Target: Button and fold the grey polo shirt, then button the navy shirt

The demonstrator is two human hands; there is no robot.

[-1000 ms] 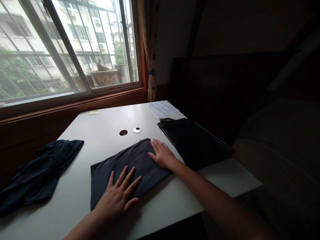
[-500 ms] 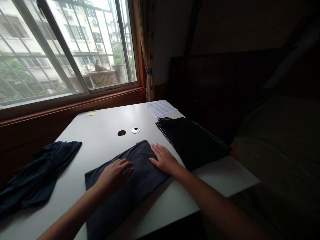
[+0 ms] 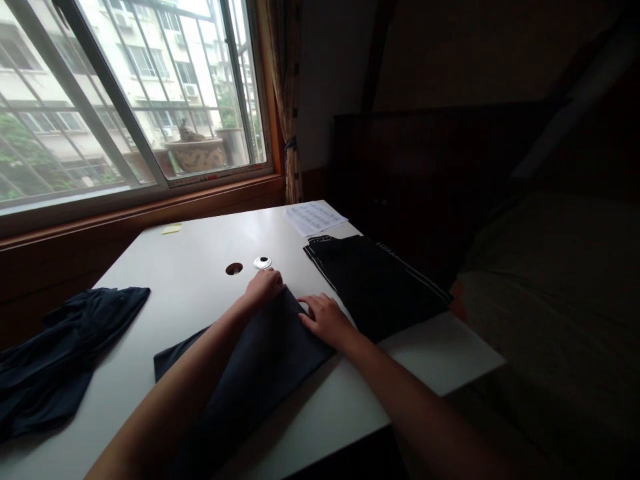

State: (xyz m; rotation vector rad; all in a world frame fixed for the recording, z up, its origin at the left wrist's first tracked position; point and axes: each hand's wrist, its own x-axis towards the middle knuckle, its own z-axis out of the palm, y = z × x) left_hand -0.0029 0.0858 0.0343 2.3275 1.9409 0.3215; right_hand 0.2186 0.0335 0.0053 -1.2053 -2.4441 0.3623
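Note:
A dark blue-grey folded garment lies at an angle on the white table. Its exact kind cannot be made out. My left hand is closed at the garment's far corner, pinching the cloth there. My left forearm covers part of the near half. On the garment's right edge rests my right hand, its fingers bent, with thumb and forefinger apart. A black folded garment with white edge stitching lies just beyond my right hand.
A crumpled dark blue garment lies at the left. Printed paper sheets and a yellow note are near the back edge. A round hole and its metal cover sit mid-table. Behind is a barred window.
My left hand has moved forward and right from above the garment to its far corner and closed on the cloth. My right hand's fingers have bent. The view has shifted slightly.

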